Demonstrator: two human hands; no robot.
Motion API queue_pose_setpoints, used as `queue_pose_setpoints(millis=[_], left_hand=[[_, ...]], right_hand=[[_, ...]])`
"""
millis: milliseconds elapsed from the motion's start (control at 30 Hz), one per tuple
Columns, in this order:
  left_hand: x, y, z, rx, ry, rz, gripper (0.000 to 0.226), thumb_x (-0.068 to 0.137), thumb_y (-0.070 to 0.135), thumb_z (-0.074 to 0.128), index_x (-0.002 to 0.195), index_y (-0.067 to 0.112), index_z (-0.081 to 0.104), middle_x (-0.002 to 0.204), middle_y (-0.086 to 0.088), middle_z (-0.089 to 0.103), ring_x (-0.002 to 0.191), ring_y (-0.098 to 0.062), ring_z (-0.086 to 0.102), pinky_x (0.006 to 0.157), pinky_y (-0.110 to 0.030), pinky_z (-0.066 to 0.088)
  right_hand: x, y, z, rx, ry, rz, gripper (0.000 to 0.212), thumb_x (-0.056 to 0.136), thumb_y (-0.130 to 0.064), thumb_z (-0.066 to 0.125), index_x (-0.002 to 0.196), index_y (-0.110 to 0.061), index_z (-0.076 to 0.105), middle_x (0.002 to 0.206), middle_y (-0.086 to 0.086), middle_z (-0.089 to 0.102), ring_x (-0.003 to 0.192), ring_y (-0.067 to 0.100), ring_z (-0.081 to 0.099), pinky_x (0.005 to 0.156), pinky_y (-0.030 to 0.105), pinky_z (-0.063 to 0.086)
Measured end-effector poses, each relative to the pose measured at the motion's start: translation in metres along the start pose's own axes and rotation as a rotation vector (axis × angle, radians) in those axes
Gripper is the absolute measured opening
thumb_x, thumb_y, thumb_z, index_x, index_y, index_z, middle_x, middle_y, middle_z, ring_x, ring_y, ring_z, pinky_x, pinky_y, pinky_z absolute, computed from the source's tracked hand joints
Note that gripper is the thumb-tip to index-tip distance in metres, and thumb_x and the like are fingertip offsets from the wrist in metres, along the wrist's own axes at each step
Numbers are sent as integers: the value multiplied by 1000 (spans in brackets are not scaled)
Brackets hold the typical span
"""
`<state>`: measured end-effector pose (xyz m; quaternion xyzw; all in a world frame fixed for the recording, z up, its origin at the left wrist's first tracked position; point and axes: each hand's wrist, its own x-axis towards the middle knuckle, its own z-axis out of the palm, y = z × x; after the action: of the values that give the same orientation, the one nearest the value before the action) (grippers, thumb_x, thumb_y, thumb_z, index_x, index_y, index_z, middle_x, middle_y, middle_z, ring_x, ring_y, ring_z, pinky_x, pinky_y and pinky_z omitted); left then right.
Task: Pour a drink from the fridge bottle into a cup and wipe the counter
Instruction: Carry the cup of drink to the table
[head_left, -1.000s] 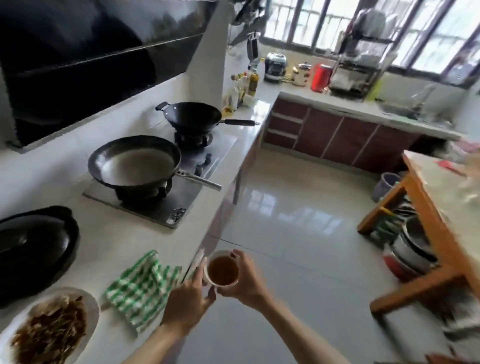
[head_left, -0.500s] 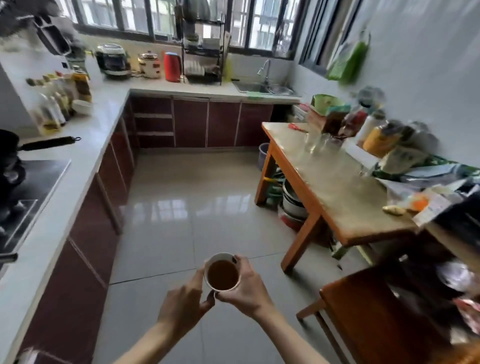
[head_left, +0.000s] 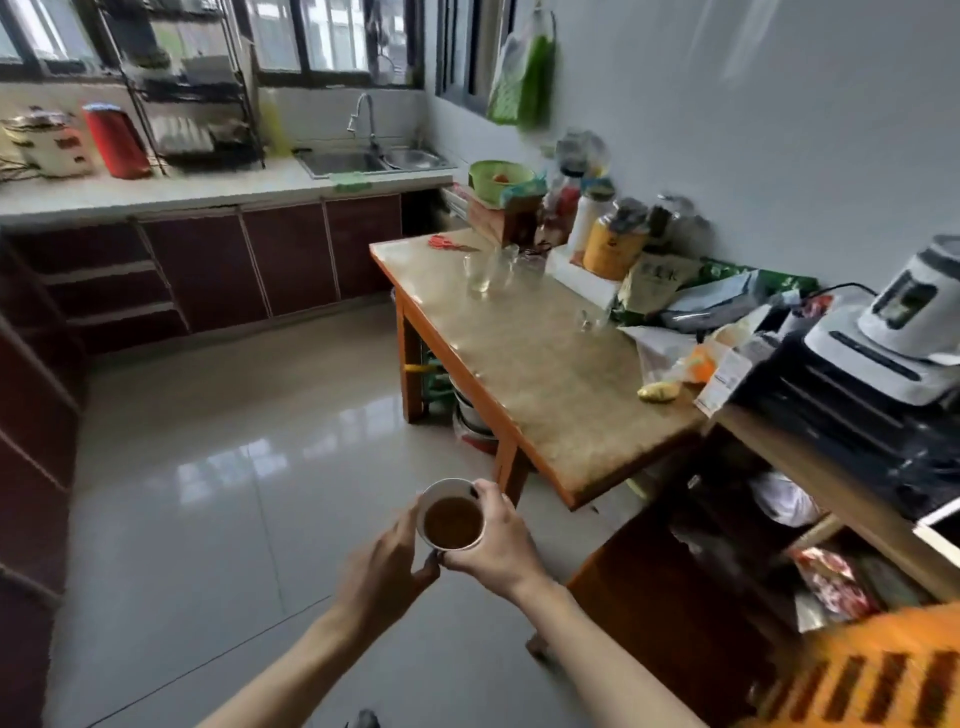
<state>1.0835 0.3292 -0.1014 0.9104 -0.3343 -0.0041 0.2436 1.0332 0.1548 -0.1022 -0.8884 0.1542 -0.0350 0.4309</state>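
A small white cup (head_left: 451, 519) filled with brown drink hangs over the tiled floor, low in the middle of the view. My right hand (head_left: 501, 543) wraps round its right side and grips it. My left hand (head_left: 384, 564) rests against the cup's left side, fingers bent and touching the rim and base. The fridge bottle is not in view. The counter (head_left: 171, 192) runs along the back wall under the windows.
A wooden table (head_left: 540, 364) stands to the right, with several glasses (head_left: 485, 267), jars and bags along the wall side. A lower shelf unit (head_left: 831, 467) with a white appliance (head_left: 904, 332) is at far right. The sink (head_left: 363, 158) sits at the back. Dark red cabinets line the left.
The view has swung right, from the stove and counter to the wooden table. Both hands have kept the cup between them, and the table is now nearer.
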Motion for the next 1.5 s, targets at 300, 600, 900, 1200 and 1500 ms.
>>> queue_pose_setpoints(millis=[300,600,900,1200,1500], left_hand=[[189,-7,57,-47,-37,213,95,73,39,85,149,23,30,109,-6,76,72,-19,73,52,-32,58],[356,13,85,-98,-205,302,69,91,48,59,149,31,27,124,3,70,94,-20,72,72,-37,59],[438,27,151,-9,-361,250,73,92,51,56,152,24,25,131,-1,66,102,-26,69,72,-37,54],[482,48,198,34,-419,203,71,93,50,58,150,23,24,120,0,70,88,-22,71,64,-36,56],[478,53,225,81,-493,181,71,97,49,52,152,19,17,137,-6,61,94,-30,71,64,-41,56]], right_hand=[[136,55,-68,-20,161,135,90,61,-46,92,134,-32,42,127,-7,59,116,11,59,96,28,53],[234,86,-130,53,326,319,78,57,-49,89,116,-52,38,112,-26,60,103,-8,60,78,4,46],[301,153,-163,33,274,394,88,63,-35,95,134,-29,43,127,-9,61,114,9,60,92,26,51],[340,208,-190,-43,220,415,90,65,-33,91,139,-30,39,134,-7,60,117,15,61,90,33,53],[343,238,-186,-76,161,455,96,62,-40,89,141,-25,36,137,-2,56,118,19,59,84,29,50]])
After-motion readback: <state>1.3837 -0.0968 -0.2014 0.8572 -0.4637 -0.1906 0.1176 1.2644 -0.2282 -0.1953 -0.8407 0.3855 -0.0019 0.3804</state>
